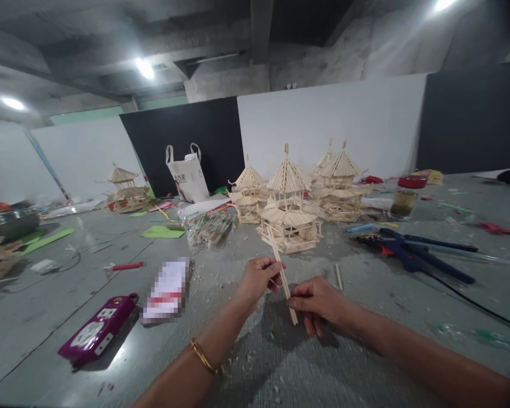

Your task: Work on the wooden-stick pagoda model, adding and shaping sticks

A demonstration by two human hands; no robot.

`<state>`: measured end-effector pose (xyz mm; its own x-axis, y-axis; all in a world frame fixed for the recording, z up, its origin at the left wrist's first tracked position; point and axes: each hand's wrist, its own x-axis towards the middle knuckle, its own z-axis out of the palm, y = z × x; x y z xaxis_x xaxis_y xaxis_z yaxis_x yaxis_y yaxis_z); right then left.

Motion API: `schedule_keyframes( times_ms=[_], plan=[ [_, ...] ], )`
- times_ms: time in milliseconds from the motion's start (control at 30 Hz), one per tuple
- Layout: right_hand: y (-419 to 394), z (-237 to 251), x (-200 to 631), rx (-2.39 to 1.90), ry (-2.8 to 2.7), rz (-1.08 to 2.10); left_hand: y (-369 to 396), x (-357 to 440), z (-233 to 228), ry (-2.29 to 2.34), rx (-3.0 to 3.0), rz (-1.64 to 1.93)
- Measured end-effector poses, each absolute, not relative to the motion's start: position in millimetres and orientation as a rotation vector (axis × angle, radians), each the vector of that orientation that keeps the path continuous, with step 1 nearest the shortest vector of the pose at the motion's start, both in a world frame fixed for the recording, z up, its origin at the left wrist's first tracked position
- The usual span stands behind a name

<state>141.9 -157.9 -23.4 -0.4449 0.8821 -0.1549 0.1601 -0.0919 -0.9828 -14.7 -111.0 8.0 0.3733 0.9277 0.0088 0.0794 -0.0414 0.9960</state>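
Two or so thin wooden sticks (284,279) lie side by side, slanting between my hands. My left hand (261,276) pinches them around the middle, and my right hand (312,301) grips them near the lower end. Just beyond the sticks' upper tip stands a two-tiered pavilion model (289,212) built of the same pale sticks; whether the tip touches it I cannot tell. A short loose stick (339,276) rests on the table to the right of my right hand.
More stick pavilions (340,181) stand behind. Right of me lie a blue-handled glue gun (403,249) with its cord and a red-lidded jar (406,195). Leftward are a bagged stick bundle (210,228), a purple power strip (100,330), a red pen (127,266) and a white bag (189,178).
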Motion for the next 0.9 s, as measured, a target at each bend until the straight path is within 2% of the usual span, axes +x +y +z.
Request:
schedule_keyframes(
  times_ms=[733,900],
  plan=[
    [-158,-33,136,-1.197,-1.583,1.513,-114,-12,10,0.991,1.528,0.916],
    [-153,-27,145,-1.279,-1.571,1.34,-108,-20,11,1.127,1.548,0.893]
  ],
)
